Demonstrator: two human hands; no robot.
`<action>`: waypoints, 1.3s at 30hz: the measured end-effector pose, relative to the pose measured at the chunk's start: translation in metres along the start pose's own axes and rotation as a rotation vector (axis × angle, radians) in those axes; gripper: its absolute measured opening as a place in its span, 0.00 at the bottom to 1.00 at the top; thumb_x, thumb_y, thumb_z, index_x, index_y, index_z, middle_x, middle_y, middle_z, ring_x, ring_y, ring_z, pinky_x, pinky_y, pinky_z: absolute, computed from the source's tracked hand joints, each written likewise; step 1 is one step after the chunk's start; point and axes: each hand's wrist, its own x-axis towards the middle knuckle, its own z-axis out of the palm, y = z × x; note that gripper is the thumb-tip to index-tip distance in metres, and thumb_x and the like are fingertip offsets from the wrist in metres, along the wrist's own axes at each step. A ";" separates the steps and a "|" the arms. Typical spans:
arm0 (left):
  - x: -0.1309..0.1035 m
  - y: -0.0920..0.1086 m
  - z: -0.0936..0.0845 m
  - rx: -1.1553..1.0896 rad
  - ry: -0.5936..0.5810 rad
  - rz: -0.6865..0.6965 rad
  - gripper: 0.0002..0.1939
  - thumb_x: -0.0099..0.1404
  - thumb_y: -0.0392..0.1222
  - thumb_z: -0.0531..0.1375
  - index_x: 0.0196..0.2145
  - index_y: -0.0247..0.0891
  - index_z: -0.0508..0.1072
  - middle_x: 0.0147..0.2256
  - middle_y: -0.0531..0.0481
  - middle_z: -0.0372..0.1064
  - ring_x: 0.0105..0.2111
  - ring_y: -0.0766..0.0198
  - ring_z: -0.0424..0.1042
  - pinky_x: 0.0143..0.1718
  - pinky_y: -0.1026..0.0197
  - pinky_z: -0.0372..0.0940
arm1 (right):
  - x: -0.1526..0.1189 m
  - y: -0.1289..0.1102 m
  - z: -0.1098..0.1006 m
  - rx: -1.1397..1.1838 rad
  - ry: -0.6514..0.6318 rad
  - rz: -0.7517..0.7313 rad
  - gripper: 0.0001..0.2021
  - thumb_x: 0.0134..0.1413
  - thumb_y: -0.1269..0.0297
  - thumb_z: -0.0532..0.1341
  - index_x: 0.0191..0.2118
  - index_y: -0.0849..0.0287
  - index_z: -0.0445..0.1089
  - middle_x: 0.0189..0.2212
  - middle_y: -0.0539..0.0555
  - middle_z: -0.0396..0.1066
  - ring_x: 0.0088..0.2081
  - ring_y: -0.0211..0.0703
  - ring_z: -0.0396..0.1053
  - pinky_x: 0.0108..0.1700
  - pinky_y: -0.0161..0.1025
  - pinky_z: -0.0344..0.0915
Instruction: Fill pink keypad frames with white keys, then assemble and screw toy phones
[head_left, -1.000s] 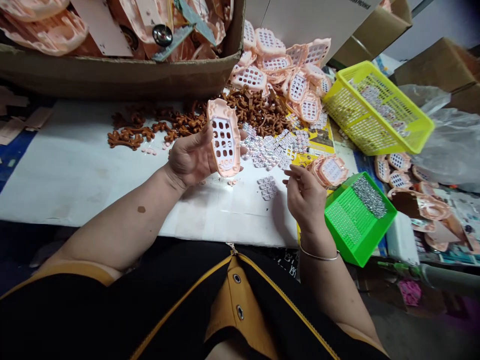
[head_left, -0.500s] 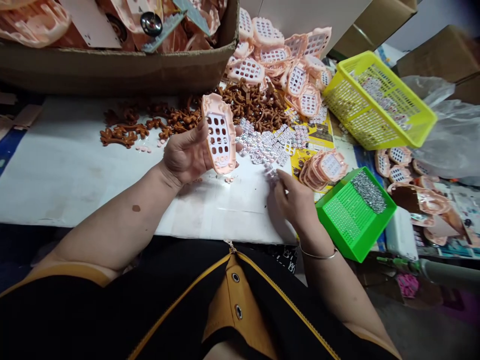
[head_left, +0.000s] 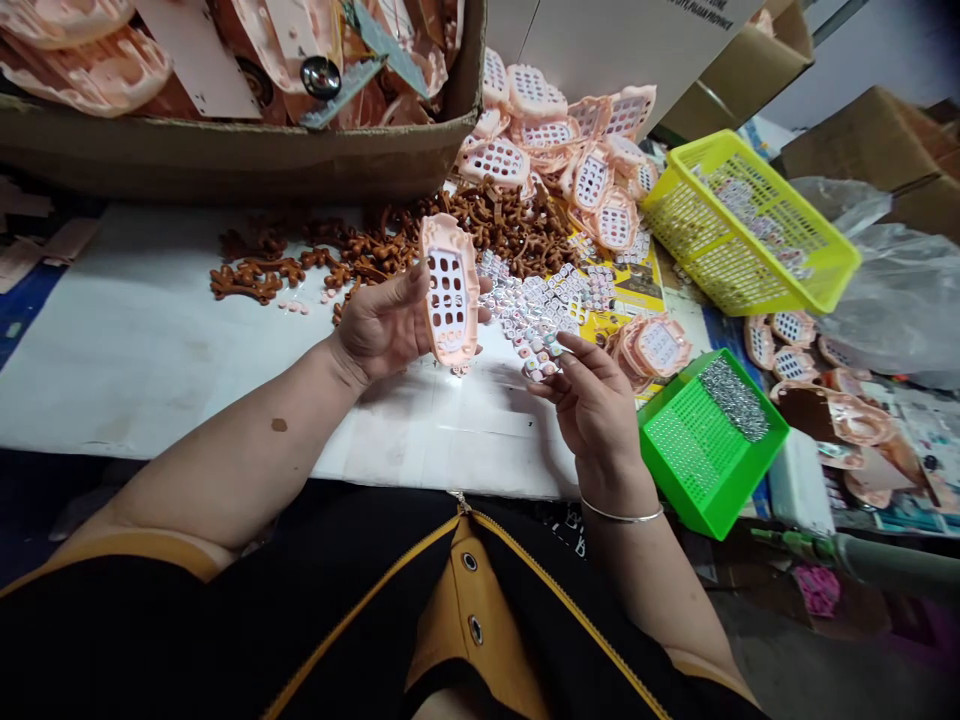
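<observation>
My white-topped bench [head_left: 135,380] spans the middle of the frame, brightest near its centre. Beyond it I see a pale panel [head_left: 600,45] with dark lettering at top centre and a bluish-grey wall [head_left: 877,55] upper right; the floor [head_left: 795,665], lower right, lies dim.

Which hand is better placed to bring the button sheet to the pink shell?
Probably the right hand: its fingers grip the button sheet near one edge. The left hand holds the pink shell.

Peach shell [head_left: 472,300], white gridded panel [head_left: 448,290], green basket [head_left: 686,455]
</observation>
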 end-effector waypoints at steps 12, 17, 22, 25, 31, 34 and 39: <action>-0.005 -0.015 0.005 0.056 -0.188 -0.198 0.29 0.57 0.55 0.68 0.51 0.35 0.71 0.45 0.40 0.77 0.46 0.47 0.78 0.48 0.46 0.72 | 0.003 0.017 0.039 -0.115 -0.160 -0.269 0.23 0.48 0.65 0.70 0.51 0.46 0.69 0.37 0.46 0.77 0.36 0.38 0.75 0.44 0.43 0.76; -0.004 -0.013 0.005 0.030 -0.140 -0.205 0.29 0.56 0.55 0.69 0.50 0.36 0.72 0.47 0.40 0.77 0.44 0.47 0.78 0.41 0.49 0.74 | 0.006 0.004 0.026 -0.549 -0.136 -0.494 0.13 0.57 0.63 0.63 0.48 0.49 0.76 0.42 0.51 0.79 0.41 0.42 0.76 0.50 0.49 0.73; -0.002 -0.012 0.002 -0.063 -0.057 -0.154 0.29 0.60 0.55 0.65 0.53 0.36 0.72 0.50 0.37 0.77 0.49 0.44 0.77 0.51 0.39 0.70 | 0.005 -0.025 0.029 -0.704 -0.029 -0.781 0.13 0.63 0.61 0.59 0.49 0.48 0.77 0.41 0.53 0.77 0.44 0.45 0.74 0.49 0.49 0.72; -0.001 -0.013 0.000 -0.078 -0.034 -0.187 0.28 0.57 0.56 0.67 0.50 0.36 0.74 0.45 0.39 0.79 0.46 0.45 0.78 0.51 0.39 0.70 | 0.001 -0.031 0.043 -0.795 -0.042 -0.985 0.14 0.62 0.66 0.60 0.50 0.48 0.77 0.39 0.54 0.77 0.40 0.45 0.74 0.45 0.48 0.72; -0.001 -0.015 0.001 -0.064 -0.014 -0.161 0.23 0.56 0.54 0.68 0.44 0.36 0.76 0.36 0.44 0.80 0.35 0.52 0.79 0.44 0.48 0.72 | 0.003 -0.025 0.064 -0.963 -0.109 -1.325 0.14 0.63 0.73 0.58 0.49 0.55 0.77 0.39 0.56 0.80 0.39 0.43 0.75 0.41 0.43 0.71; -0.001 -0.014 0.001 -0.055 0.018 -0.164 0.22 0.55 0.54 0.69 0.43 0.37 0.77 0.31 0.49 0.78 0.29 0.57 0.77 0.39 0.52 0.71 | 0.005 -0.026 0.066 -1.001 -0.162 -1.365 0.13 0.63 0.74 0.58 0.49 0.55 0.76 0.39 0.56 0.80 0.40 0.43 0.75 0.42 0.42 0.71; -0.002 -0.013 -0.001 -0.107 0.027 -0.204 0.20 0.56 0.54 0.68 0.39 0.35 0.77 0.29 0.48 0.77 0.29 0.57 0.77 0.41 0.50 0.71 | 0.007 -0.030 0.061 -1.111 -0.248 -1.287 0.14 0.65 0.71 0.57 0.47 0.51 0.77 0.43 0.54 0.80 0.45 0.44 0.75 0.47 0.44 0.71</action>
